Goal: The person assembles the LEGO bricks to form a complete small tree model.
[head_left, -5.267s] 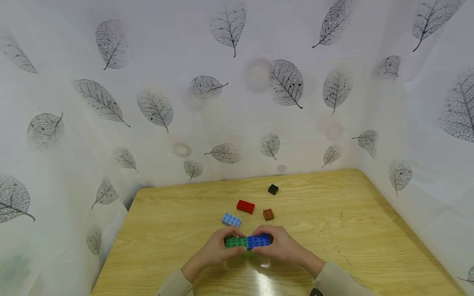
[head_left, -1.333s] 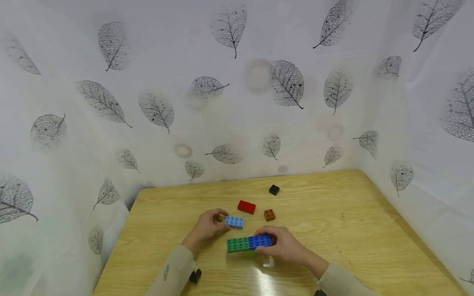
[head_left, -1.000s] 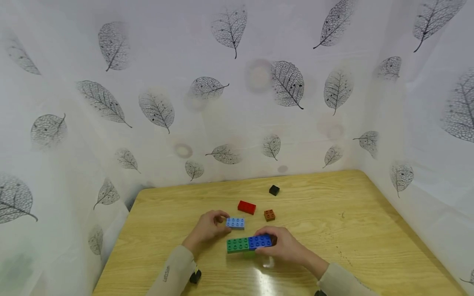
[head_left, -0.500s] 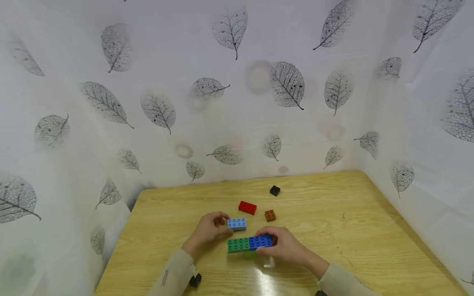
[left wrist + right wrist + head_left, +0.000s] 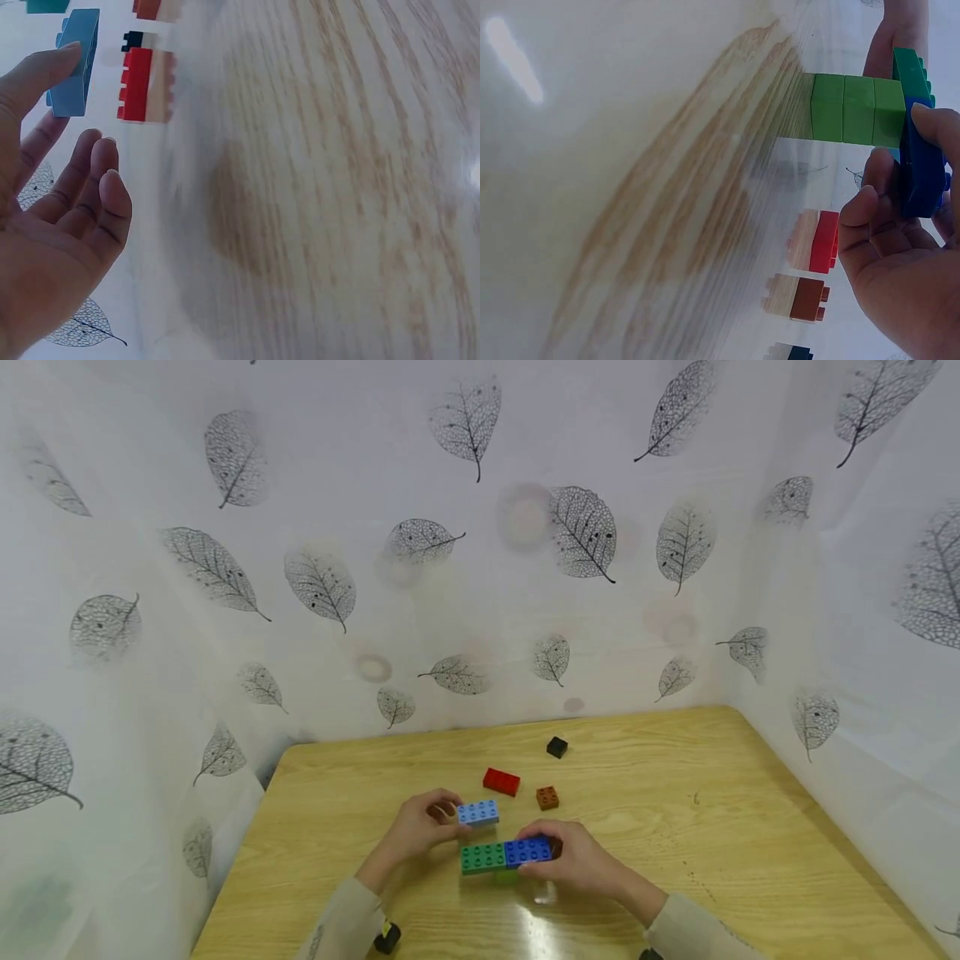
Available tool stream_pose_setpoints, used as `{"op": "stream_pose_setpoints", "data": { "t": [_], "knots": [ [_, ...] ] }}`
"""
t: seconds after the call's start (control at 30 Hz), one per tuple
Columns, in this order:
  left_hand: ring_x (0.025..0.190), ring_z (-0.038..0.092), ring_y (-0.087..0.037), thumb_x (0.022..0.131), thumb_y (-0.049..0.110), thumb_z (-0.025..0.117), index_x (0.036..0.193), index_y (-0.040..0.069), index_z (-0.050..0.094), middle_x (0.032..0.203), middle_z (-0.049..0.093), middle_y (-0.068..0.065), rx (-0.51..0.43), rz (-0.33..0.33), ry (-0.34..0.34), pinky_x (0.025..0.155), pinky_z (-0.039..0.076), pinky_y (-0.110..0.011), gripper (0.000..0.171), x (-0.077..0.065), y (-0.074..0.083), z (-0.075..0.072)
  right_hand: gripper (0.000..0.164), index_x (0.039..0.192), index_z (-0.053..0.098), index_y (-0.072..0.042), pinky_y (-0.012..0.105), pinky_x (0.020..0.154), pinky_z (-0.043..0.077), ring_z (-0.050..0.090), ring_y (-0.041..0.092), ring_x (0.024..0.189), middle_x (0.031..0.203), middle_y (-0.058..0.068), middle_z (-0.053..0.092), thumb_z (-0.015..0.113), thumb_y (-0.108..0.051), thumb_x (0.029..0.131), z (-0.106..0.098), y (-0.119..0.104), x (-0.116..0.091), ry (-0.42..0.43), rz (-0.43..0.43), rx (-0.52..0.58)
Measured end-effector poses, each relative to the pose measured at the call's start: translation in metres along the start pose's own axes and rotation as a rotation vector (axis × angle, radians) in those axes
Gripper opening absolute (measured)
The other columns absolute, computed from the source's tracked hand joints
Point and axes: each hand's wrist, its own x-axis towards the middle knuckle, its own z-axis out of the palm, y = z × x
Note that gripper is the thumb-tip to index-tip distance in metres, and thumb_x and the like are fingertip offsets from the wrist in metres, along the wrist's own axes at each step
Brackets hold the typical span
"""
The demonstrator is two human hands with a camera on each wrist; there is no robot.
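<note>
Pale-blue brick (image 5: 477, 812) (pinched) runs sideways.

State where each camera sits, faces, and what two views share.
Head: on the head, facing forward and down at the wood-grain table; both beige sleeves, left grip, right grip show.
Left wrist: on that wrist, facing the light-blue rectangular plastic brick; left grip shows.
Right wrist: on that wrist, facing the dark-blue rectangular plastic brick; right grip, part of left arm show.
Both wrist views share the red rectangular plastic brick.
</note>
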Motion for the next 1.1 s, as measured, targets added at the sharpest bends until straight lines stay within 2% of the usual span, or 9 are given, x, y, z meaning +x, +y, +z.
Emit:
{"op": "stream_pose_setpoints", "data": {
  "t": [0.37,0.57,0.83,1.1],
  "knots": [
    [0.092,0.063,-0.017,0.086,0.032,0.089,0.117,0.017,0.071,0.107,0.070,-0.005,-0.038,0.023,-0.016,0.077,0.053,-0.025,0.039,-0.010,0.017,-0.001,0.036,0.127,0.071,-0.023,0.024,0.084,0.051,0.062,0.014,0.104,0.126,0.002,0.070,0.081,-0.035,0.094,-0.001,-0.002,0.000,-0.002,0.006,-0.001],
    [0.092,0.063,-0.015,0.087,0.033,0.088,0.117,0.018,0.070,0.106,0.071,-0.004,-0.038,0.050,-0.023,0.076,0.053,-0.025,0.038,-0.016,0.027,0.000,0.034,0.125,0.071,-0.026,0.024,0.083,0.051,0.063,0.013,0.102,0.124,0.001,0.070,0.081,-0.035,0.094,-0.001,-0.002,0.000,-0.003,-0.001,-0.007],
    [0.091,0.064,-0.015,0.087,0.033,0.088,0.116,0.020,0.070,0.105,0.070,0.000,-0.028,0.072,-0.032,0.076,0.053,-0.025,0.036,-0.020,0.032,0.001,0.034,0.126,0.071,-0.026,0.023,0.080,0.050,0.062,0.011,0.099,0.123,0.001,0.070,0.080,-0.035,0.095,-0.001,0.000,0.001,-0.006,-0.009,-0.014],
    [0.094,0.065,-0.018,0.087,0.034,0.087,0.114,0.022,0.070,0.106,0.070,0.003,-0.067,0.087,-0.059,0.078,0.052,-0.025,0.034,-0.027,0.038,0.003,0.036,0.127,0.071,-0.026,0.023,0.083,0.050,0.062,0.010,0.103,0.129,0.002,0.070,0.080,-0.036,0.095,-0.001,0.002,0.001,0.001,-0.021,-0.024]
  ]
}}
